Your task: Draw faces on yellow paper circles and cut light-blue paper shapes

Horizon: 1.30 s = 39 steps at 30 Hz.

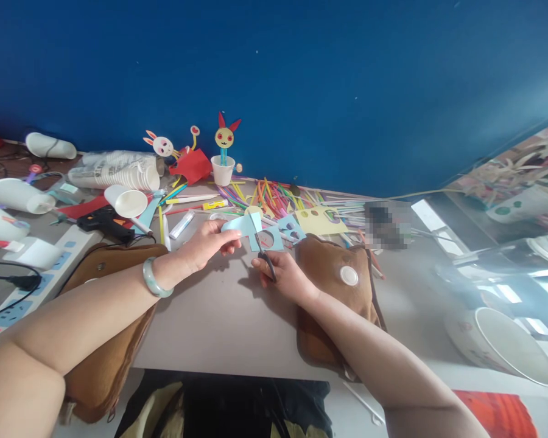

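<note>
My left hand (211, 244), with a pale bangle on the wrist, pinches a light blue piece of paper (241, 226) above the table. My right hand (281, 275) is closed around black-handled scissors (268, 263), whose blades reach up to the right edge of that paper. Just behind the scissors is a blue paper with a round hole (277, 239). Beyond it lie another blue paper with cut-outs (293, 227) and a yellow paper with holes (317, 225).
Brown cushions (335, 340) lie under both forearms. Colourful sticks (274, 198) spread along the blue wall. Paper cups (126, 201), a black glue gun (105, 224) and a power strip (50, 283) are at left. A rabbit figure in a cup (223, 170) stands behind; a white tub (506, 347) is at right.
</note>
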Tool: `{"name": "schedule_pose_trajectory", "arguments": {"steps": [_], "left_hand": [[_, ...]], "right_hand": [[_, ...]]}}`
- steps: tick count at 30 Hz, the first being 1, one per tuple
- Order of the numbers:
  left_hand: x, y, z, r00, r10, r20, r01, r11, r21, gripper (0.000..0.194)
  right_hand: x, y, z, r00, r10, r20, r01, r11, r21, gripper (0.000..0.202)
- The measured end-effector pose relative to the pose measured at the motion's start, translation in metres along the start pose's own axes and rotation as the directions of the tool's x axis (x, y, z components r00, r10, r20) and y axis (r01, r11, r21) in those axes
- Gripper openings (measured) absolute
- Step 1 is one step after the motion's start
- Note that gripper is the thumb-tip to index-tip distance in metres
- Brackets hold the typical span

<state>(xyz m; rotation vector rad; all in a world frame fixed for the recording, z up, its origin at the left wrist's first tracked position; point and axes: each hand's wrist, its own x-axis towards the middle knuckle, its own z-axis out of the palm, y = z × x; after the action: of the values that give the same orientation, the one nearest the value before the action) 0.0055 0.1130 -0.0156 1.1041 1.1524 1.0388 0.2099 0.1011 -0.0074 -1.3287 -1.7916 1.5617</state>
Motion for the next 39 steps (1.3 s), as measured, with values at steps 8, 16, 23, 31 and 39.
{"name": "schedule_pose_trajectory", "arguments": {"steps": [8, 16, 23, 31, 39], "left_hand": [[-0.0004, 0.0026, 0.0002, 0.999, -0.032, -0.013, 0.031, 0.999, -0.02, 0.022], [-0.0009, 0.0021, 0.0028, 0.997, -0.079, 0.019, 0.08, 0.994, -0.078, 0.02], [0.0009, 0.001, 0.0026, 0.999, -0.024, -0.038, 0.02, 0.996, -0.085, 0.019], [-0.0001, -0.0023, 0.0009, 1.0, -0.015, 0.009, 0.015, 1.0, -0.027, 0.022], [-0.0029, -0.0036, 0.0022, 0.999, -0.032, 0.041, 0.033, 0.999, -0.035, 0.023]], "right_hand": [[0.0001, 0.0014, -0.0004, 1.0, -0.006, -0.011, 0.006, 1.0, -0.027, 0.057], [0.0038, 0.0079, -0.0023, 0.981, -0.055, -0.184, 0.064, 0.997, 0.041, 0.057], [0.0017, 0.0059, -0.0021, 0.996, -0.09, 0.026, 0.088, 0.994, 0.071, 0.06], [0.0015, 0.0048, -0.0017, 0.996, -0.054, 0.078, 0.055, 0.998, -0.013, 0.061], [0.0012, 0.0043, -0.0019, 0.997, -0.052, 0.052, 0.053, 0.999, -0.012, 0.062]]}}
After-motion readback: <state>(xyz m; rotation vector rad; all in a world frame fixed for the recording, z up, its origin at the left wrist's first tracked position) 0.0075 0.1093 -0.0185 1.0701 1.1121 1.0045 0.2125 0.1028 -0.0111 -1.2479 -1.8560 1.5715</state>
